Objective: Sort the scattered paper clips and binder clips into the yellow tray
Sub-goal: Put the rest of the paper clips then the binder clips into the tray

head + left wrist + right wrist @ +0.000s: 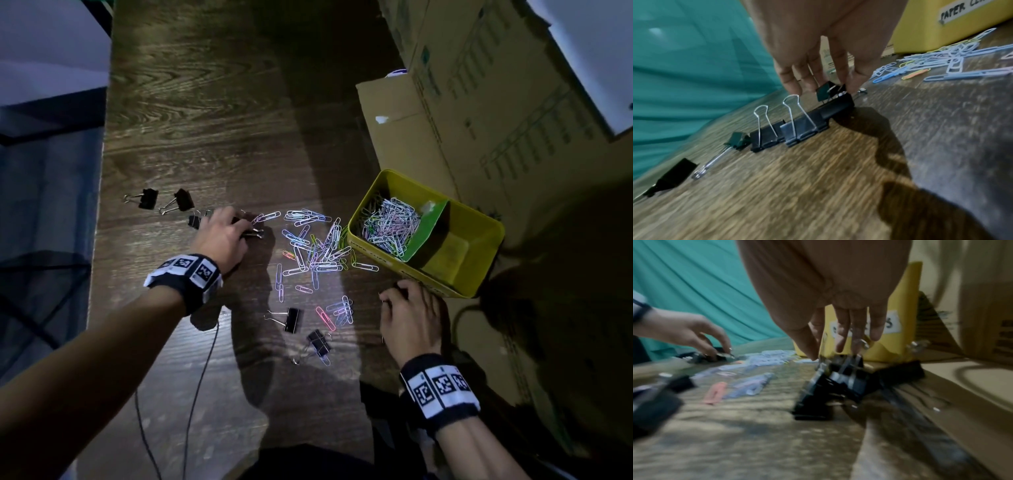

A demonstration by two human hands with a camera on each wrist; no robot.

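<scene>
Left hand: the left hand (222, 236) is down on the table (205, 120), fingertips curled onto a black binder clip (835, 100) at the end of a row of them; it pinches that clip.
Right hand: the right hand (411, 318) is at the table's right edge, just beside the tray's near corner; in the right wrist view its fingers close on the wire handles of a clump of binder clips (840, 379), though the picture is blurred.
Tray: the yellow tray (486, 270) sits at the right on cardboard (479, 120), split by a green divider (428, 229).
Done: a heap of paper clips (390, 222) fills the left compartment.
Not done: the right compartment looks bare of binder clips.
Left, paper clips: a loose scatter (318, 246) lies between the left hand and the tray.
Left, binder clips: two (164, 200) far left, two more (305, 329) near the front.
Progress: about halfway on paper clips, I judge; binder clips barely begun.
</scene>
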